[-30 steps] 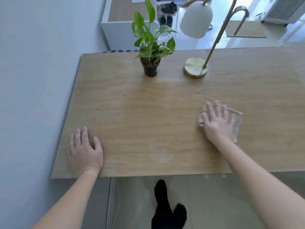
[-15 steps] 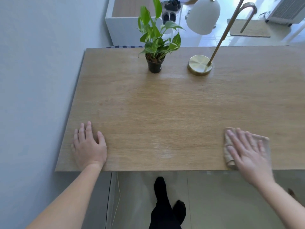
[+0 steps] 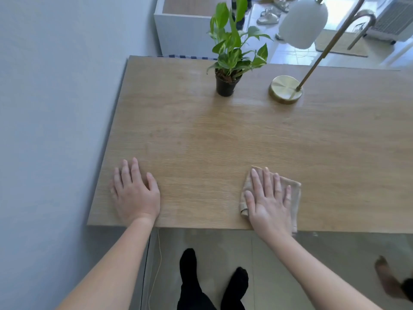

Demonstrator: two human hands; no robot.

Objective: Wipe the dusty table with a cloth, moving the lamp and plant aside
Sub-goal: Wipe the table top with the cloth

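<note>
A long wooden table (image 3: pixel 223 135) runs across the view, its left end by the wall. My right hand (image 3: pixel 269 200) lies flat with straight fingers on a folded beige cloth (image 3: pixel 295 193) at the table's near edge. My left hand (image 3: pixel 134 193) rests flat on the wood near the front left corner. A green plant in a black pot (image 3: pixel 225 86) stands at the far side. Just right of it sits the lamp's round brass base (image 3: pixel 285 88), with its thin stem leaning right and its white shade (image 3: pixel 302 22) hanging above.
A grey wall (image 3: pixel 55 108) borders the table's left end. Behind the table stand a white cabinet (image 3: pixel 183 30) and shoes on a glossy floor. My feet in black socks (image 3: pixel 212 280) are below the near edge, beside a thin cord.
My right hand slid the cloth from mid-table down to the near edge, then leftward along it. My left hand stayed planted near the front left corner. Plant and lamp have not moved.
</note>
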